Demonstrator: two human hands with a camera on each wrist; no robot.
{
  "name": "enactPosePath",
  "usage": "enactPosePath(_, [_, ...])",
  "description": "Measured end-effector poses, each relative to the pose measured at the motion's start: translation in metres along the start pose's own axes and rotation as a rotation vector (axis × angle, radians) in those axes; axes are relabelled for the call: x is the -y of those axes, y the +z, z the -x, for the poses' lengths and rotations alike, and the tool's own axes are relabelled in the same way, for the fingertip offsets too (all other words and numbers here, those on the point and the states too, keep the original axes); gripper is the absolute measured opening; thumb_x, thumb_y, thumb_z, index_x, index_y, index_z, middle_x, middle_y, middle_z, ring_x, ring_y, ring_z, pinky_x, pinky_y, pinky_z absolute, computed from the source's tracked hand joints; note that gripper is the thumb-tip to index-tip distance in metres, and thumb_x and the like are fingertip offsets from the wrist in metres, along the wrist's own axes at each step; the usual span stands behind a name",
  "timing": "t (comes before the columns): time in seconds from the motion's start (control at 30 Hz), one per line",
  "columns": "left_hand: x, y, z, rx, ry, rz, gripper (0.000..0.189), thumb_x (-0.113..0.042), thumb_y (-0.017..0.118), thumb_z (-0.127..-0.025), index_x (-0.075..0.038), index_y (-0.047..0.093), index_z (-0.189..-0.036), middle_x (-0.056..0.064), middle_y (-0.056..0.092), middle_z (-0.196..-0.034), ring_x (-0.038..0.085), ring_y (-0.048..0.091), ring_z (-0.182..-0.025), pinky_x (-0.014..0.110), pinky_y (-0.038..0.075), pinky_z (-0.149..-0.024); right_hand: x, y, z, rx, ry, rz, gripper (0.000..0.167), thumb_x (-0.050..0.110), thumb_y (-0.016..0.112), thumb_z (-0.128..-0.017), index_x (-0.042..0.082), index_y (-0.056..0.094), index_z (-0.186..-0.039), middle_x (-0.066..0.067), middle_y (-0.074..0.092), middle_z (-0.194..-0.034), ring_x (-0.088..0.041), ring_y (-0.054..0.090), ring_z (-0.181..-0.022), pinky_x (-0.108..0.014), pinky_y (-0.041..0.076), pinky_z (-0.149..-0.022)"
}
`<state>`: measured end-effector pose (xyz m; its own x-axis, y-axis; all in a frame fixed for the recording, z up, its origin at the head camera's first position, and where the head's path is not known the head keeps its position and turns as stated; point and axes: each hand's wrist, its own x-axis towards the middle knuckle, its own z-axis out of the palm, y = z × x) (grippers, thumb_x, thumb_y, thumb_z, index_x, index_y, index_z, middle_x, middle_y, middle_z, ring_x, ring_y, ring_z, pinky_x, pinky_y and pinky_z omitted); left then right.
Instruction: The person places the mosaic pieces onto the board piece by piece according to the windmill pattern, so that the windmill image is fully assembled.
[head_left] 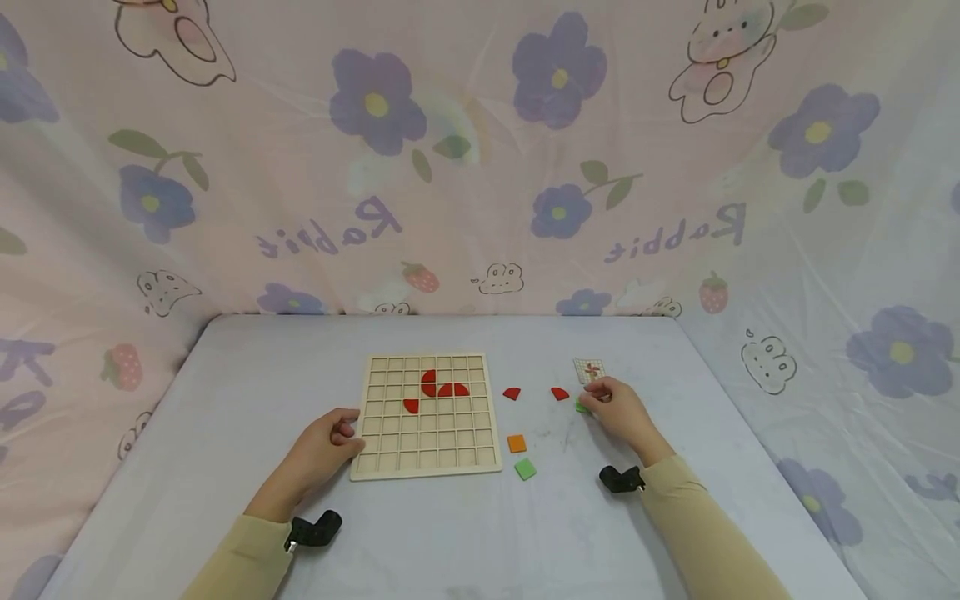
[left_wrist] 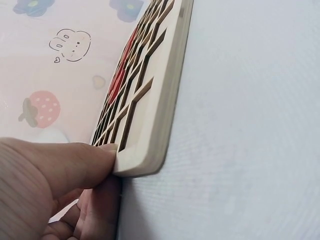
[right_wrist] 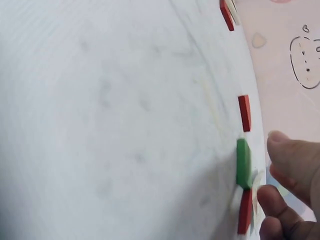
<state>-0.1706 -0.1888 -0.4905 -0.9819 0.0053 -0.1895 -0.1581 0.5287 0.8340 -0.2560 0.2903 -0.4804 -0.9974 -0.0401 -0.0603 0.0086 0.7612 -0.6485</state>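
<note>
A wooden grid board (head_left: 397,437) lies flat, several red quarter-round pieces (head_left: 411,406) set in its cells. My left hand (head_left: 324,447) grips the board's left edge; in the left wrist view its thumb (left_wrist: 92,162) presses the rim near a corner. On the right, my right hand (head_left: 621,414) hovers over a green piece (head_left: 581,407), partly covered in the head view. The right wrist view shows thumb and fingers apart with nothing between them, close to that green piece (right_wrist: 243,162) and a red piece (right_wrist: 245,212) on the table.
Between board and right hand lie two red quarter-round pieces (head_left: 512,393), an orange square (head_left: 517,443) and a green square (head_left: 526,469). A small pattern card (head_left: 589,369) sits just beyond the right hand. Patterned cloth (head_left: 465,192) hangs behind and beside the table.
</note>
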Motion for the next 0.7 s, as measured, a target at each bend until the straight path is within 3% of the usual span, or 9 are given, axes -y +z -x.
enactPosePath(0.17, [0.001,0.001,-0.001,-0.004,0.002,-0.004,0.051,-0.008,0.068,-0.088,0.0,0.048,-0.135,0.009,0.049,-0.101,0.019,0.05,-0.085,0.029,0.043,-0.069,0.007,0.011,-0.005,-0.001,0.004,0.038,0.031,0.035,0.068,-0.091,0.01,0.066,-0.109,-0.006,0.064,-0.105,-0.024,0.057,-0.098,-0.042,0.044,-0.083])
enactPosePath(0.33, [0.002,0.001,-0.001,-0.007,0.0,-0.005,0.051,-0.008,0.068,-0.088,0.0,0.049,-0.135,0.008,0.049,-0.101,0.019,0.05,-0.085,0.029,0.043,-0.068,0.019,0.022,-0.008,-0.043,0.031,0.126,0.033,0.043,0.072,-0.085,0.013,0.069,-0.098,-0.002,0.067,-0.093,-0.029,0.057,-0.095,-0.055,0.029,-0.089])
enactPosePath(0.7, [0.005,0.002,-0.003,-0.009,-0.003,-0.007,0.052,-0.009,0.069,-0.088,-0.001,0.049,-0.135,0.008,0.05,-0.102,0.019,0.051,-0.086,0.03,0.043,-0.069,0.037,0.037,-0.013,-0.08,0.095,0.183,0.025,0.037,0.073,-0.086,0.014,0.064,-0.091,0.0,0.061,-0.083,-0.029,0.052,-0.088,-0.053,0.024,-0.082])
